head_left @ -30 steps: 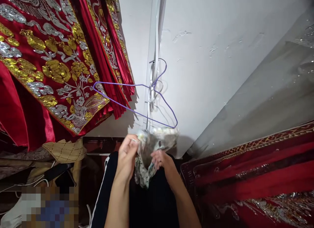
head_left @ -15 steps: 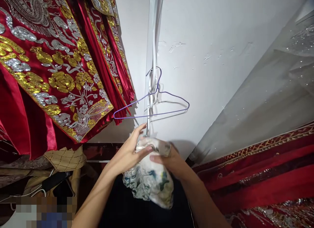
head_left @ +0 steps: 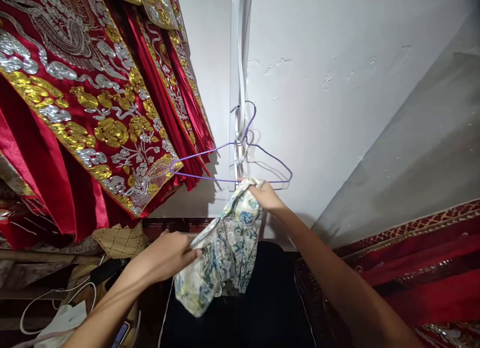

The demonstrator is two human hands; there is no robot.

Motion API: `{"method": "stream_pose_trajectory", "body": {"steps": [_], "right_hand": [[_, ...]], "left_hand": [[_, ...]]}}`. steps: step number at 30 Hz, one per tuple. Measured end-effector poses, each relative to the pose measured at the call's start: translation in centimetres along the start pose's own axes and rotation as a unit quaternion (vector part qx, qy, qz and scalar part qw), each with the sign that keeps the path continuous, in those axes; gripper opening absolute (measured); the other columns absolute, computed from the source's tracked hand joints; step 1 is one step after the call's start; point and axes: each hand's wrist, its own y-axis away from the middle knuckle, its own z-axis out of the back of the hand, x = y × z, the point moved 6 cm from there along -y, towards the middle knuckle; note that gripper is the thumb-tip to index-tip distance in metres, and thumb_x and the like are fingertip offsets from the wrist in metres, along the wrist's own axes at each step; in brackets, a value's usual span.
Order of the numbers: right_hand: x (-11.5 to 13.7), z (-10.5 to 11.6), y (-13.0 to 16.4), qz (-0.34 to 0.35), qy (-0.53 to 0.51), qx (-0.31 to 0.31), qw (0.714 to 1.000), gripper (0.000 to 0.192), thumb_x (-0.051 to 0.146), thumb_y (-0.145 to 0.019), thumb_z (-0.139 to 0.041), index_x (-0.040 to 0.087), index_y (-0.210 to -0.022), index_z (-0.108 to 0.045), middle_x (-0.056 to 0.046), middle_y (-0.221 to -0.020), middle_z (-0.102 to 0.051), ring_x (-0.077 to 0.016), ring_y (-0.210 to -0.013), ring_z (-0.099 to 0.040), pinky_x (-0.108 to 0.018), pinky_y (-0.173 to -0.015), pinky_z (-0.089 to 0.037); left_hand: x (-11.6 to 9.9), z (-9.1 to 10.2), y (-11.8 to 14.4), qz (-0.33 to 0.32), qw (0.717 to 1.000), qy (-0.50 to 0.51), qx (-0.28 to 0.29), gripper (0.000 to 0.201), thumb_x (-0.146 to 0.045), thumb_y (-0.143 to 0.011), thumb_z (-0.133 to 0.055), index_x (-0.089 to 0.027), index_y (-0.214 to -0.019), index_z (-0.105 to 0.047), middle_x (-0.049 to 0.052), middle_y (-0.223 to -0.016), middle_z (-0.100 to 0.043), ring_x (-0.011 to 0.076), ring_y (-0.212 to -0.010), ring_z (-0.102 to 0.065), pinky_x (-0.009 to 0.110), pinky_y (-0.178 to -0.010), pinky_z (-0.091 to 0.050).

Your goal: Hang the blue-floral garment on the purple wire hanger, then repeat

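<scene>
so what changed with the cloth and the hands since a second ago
The floral cloth, bunched between both hands before, is now spread out. The right hand rose, lifting one end to the purple hanger; the left hand moved left and down with the other edge. The red garments stayed hanging.

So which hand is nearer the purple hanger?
Right. The right hand holds the floral cloth up just under the hanger's bottom wire, about touching it. The left hand grips the cloth's lower edge, well below and left.
</scene>
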Motion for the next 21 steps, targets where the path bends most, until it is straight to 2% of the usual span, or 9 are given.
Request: {"method": "stream_pose_trajectory", "body": {"steps": [2,6,9,11,13,15,17,19,21], "right_hand": [[0.0,1.3,0.9,0.006,0.007,-0.026,1.000,0.013,0.027,-0.072,-0.071,0.015,-0.070,-0.069,-0.001,-0.067,-0.066,-0.0166,-0.066,-0.057,-0.026,-0.064,-0.045],[2.1,4.4,3.8,0.028,0.018,-0.042,0.999,0.012,0.022,-0.074,-0.064,0.017,-0.063,-0.061,0.001,-0.062,-0.058,-0.0139,-0.063,-0.050,-0.025,-0.058,-0.038],[3.8,5.9,5.8,0.022,0.045,-0.061,0.997,0.013,0.020,-0.074,-0.060,0.018,-0.061,-0.060,0.000,-0.062,-0.057,-0.0140,-0.061,-0.048,-0.025,-0.055,-0.037],[4.2,6.0,6.6,0.006,0.064,-0.043,0.997,0.011,0.019,-0.072,-0.060,0.018,-0.063,-0.065,-0.001,-0.064,-0.062,-0.0158,-0.061,-0.053,-0.026,-0.055,-0.040],[4.6,5.2,7.3,0.019,0.074,0.021,0.997,0.014,0.019,-0.073,-0.062,0.019,-0.076,-0.075,-0.004,-0.076,-0.072,-0.0214,-0.071,-0.063,-0.029,-0.062,-0.049],[5.3,4.3,8.1,0.067,0.077,0.099,0.990,0.026,0.022,-0.076,-0.066,0.021,-0.098,-0.080,-0.007,-0.102,-0.077,-0.0292,-0.096,-0.069,-0.037,-0.082,-0.055],[6.0,4.1,9.3,0.114,0.090,0.132,0.981,0.042,0.030,-0.079,-0.072,0.025,-0.120,-0.075,-0.006,-0.125,-0.072,-0.0336,-0.118,-0.064,-0.043,-0.099,-0.051],[6.5,5.3,10.1,0.124,0.123,0.073,0.982,0.060,0.037,-0.080,-0.075,0.027,-0.138,-0.064,-0.006,-0.126,-0.072,-0.0331,-0.116,-0.065,-0.041,-0.095,-0.055],[7.1,8.0,10.6,0.127,0.137,-0.068,0.980,0.085,0.036,-0.078,-0.078,0.027,-0.155,-0.043,-0.006,-0.107,-0.077,-0.0267,-0.089,-0.072,-0.033,-0.073,-0.058]], "left_hand": [[0.2,0.5,-1.1,0.000,0.996,-0.074,0.048,0.027,-0.038,-0.073,-0.081,-0.025,-0.055,-0.065,0.000,-0.051,-0.059,0.0170,-0.041,-0.048,0.028,-0.049,-0.035],[-1.5,2.9,-4.0,-0.041,0.986,-0.159,0.018,0.027,-0.045,-0.089,-0.064,-0.022,-0.074,-0.068,0.008,-0.088,-0.070,0.0253,-0.081,-0.065,0.033,-0.078,-0.049],[-4.6,3.7,-5.9,-0.110,0.982,-0.147,-0.038,0.029,-0.043,-0.093,-0.058,-0.020,-0.076,-0.063,0.011,-0.116,-0.067,0.0290,-0.111,-0.061,0.038,-0.101,-0.045],[-6.8,3.5,-7.1,-0.158,0.975,-0.130,-0.084,0.026,-0.039,-0.094,-0.057,-0.020,-0.078,-0.059,0.012,-0.129,-0.061,0.0304,-0.123,-0.056,0.042,-0.109,-0.041],[-8.9,2.6,-8.4,-0.215,0.963,-0.131,-0.095,0.018,-0.034,-0.096,-0.055,-0.019,-0.087,-0.059,0.013,-0.138,-0.056,0.0311,-0.132,-0.050,0.046,-0.113,-0.038],[-10.2,1.4,-9.8,-0.262,0.952,-0.142,-0.071,0.012,-0.025,-0.097,-0.053,-0.018,-0.104,-0.059,0.015,-0.137,-0.056,0.0295,-0.134,-0.049,0.047,-0.112,-0.039],[-10.6,0.8,-11.1,-0.278,0.949,-0.143,-0.040,0.031,-0.014,-0.095,-0.049,-0.018,-0.126,-0.053,0.014,-0.131,-0.060,0.0259,-0.128,-0.054,0.043,-0.108,-0.043],[-10.4,0.9,-11.9,-0.284,0.948,-0.143,-0.024,0.046,-0.006,-0.093,-0.046,-0.019,-0.138,-0.048,0.012,-0.128,-0.063,0.0233,-0.121,-0.057,0.040,-0.104,-0.046],[-10.2,1.5,-12.1,-0.291,0.944,-0.154,-0.029,0.048,-0.003,-0.092,-0.045,-0.019,-0.136,-0.053,0.010,-0.123,-0.066,0.0224,-0.115,-0.059,0.039,-0.101,-0.048]]}}
